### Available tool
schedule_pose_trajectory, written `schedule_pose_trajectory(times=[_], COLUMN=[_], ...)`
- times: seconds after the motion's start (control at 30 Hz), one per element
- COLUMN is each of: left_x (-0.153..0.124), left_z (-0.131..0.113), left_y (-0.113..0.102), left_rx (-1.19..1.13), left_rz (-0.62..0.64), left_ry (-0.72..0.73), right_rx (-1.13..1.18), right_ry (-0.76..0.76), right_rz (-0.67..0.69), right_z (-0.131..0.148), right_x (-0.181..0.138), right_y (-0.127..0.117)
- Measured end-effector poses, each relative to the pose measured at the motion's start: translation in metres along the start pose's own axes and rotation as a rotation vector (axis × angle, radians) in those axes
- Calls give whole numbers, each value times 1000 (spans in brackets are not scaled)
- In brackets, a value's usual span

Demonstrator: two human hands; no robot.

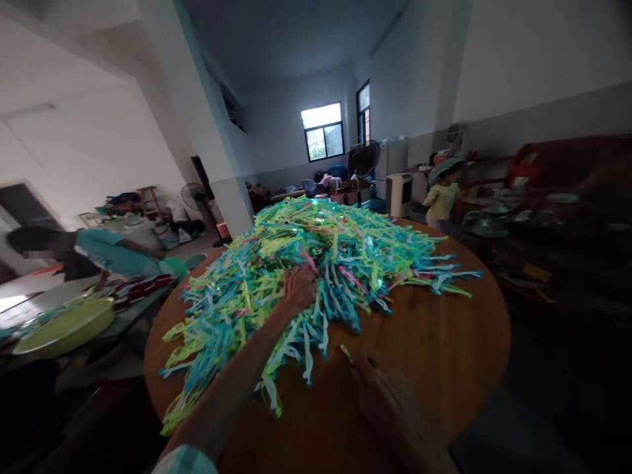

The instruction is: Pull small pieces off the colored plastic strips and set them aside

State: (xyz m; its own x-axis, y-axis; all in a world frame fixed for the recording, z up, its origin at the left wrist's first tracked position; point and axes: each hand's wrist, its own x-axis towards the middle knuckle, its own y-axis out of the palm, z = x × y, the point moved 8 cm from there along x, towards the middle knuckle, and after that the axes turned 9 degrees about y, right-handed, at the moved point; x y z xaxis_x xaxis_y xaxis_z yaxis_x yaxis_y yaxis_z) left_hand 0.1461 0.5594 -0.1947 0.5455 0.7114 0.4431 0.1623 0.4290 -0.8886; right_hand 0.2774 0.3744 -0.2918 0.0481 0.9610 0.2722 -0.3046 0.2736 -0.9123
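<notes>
A large heap of thin ribbon-like strips [340,247] in yellow-green, blue, white and pink covers much of a round wooden table. My left hand [299,288] is sunk into the near side of the heap, its fingers curled down among the strips beside a pink one. Its fingertips are hidden, so what they grip cannot be made out. Over the bare wood near the front, my right hand [378,385] is dim and a little blurred. Its fingers are pinched, and a short yellow strip [345,352] sticks out from them.
The wooden table [434,336] has a rounded edge. At left, a person [118,253] in a teal top bends over another surface with a yellow basin [66,326]. A child [441,197] in yellow stands beyond the table at right. Fans [363,159] stand behind.
</notes>
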Motion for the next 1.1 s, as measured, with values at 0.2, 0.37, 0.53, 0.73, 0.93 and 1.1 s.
schedule_pose_trajectory(times=[0.2, 0.37, 0.53, 0.73, 0.93, 1.1], left_x=[-42, -69, -73, -74, -101, -103], left_z=[-35, -66, -90, -94, -111, -124], left_y=[-24, -50, -45, -33, -21, -9], left_rx=[-63, -17, -77, -214, -190, -162], left_rz=[56, 26, 87, 158, 231, 233], left_ry=[103, 201, 251, 395, 624, 656], right_rx=[-77, -38, 3, -18, -76, -128], right_ry=[43, 167, 222, 87, -62, -207], right_rz=[26, 64, 52, 142, 277, 174], right_z=[-2, -8, -13, -16, -14, -3], right_x=[1, 0, -10, -18, -14, -10], right_y=[-5, -20, -32, -39, -40, -52])
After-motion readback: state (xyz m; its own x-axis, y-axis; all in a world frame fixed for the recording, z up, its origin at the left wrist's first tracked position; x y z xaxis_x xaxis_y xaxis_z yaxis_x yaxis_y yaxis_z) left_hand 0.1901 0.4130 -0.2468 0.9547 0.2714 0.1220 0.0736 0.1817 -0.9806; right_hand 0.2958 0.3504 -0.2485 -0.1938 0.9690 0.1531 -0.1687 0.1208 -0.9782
